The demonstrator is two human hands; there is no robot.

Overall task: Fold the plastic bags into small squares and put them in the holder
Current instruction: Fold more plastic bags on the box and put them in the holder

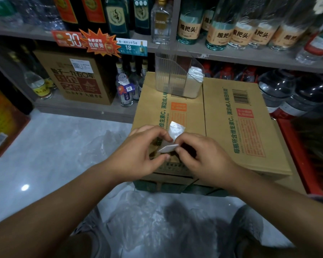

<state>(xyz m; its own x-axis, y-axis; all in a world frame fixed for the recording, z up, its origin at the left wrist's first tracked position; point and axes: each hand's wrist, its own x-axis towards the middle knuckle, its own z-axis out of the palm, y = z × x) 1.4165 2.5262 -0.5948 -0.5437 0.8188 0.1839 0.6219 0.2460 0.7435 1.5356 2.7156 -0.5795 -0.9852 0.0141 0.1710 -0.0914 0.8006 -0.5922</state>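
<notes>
Right grip point(203, 155) on bag point(168, 148), holder point(166, 71) beyond

A red shelf tag point(69, 40) read "30", the orange starburst sign point(99, 43) "抗疲劳", and a blue-white price tag point(131, 47) "18". The bottle labels point(188, 29) on the upper shelf read "粮把头". Green print on the cardboard carton point(153, 101) included "维生素C", and a small bottle's tag point(129, 88) said "35"

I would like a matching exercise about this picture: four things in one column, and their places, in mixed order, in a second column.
Things:
1. folded bag
2. clear holder
3. loose bags
4. blue price tag

Places:
A. on the floor
B. on the shelf edge
C. pinched between the left hand and the right hand
D. on top of the cardboard box

Pairs: 1-C, 2-D, 3-A, 4-B.
</notes>
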